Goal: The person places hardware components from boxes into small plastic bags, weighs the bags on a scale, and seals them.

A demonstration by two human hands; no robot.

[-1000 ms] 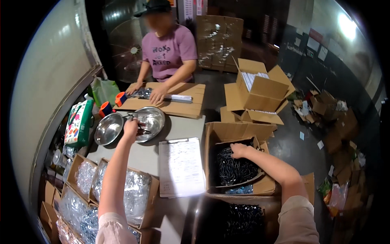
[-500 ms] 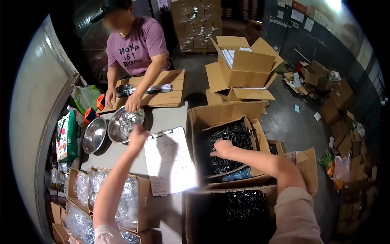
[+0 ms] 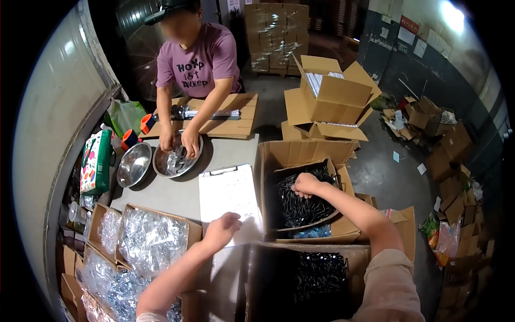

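My right hand (image 3: 306,185) is over a cardboard box (image 3: 272,152) of thin, bent black pieces (image 3: 308,210) that look like small hooks. Its fingers are curled closed, and whatever they grip is hidden. Above the lower edge of a clipboard (image 3: 228,190) with a written sheet hovers my left hand (image 3: 222,232). The left fingers are loosely bent and apart, with nothing visible in them. Beyond the clipboard, a co-worker has both hands in a steel bowl (image 3: 162,170) holding small clear packets.
A second steel bowl (image 3: 134,165) stands beside the first on the grey table (image 3: 228,152). Boxes of clear plastic packets (image 3: 153,239) are at the left. Another box of black pieces (image 3: 322,273) sits nearest me. Open cartons (image 3: 335,102) are stacked at the back right.
My left hand has drawn back from the steel bowl to the clipboard. My right hand stays over the black pieces, its fingers now curled in. Both the co-worker's hands are now in the bowl.
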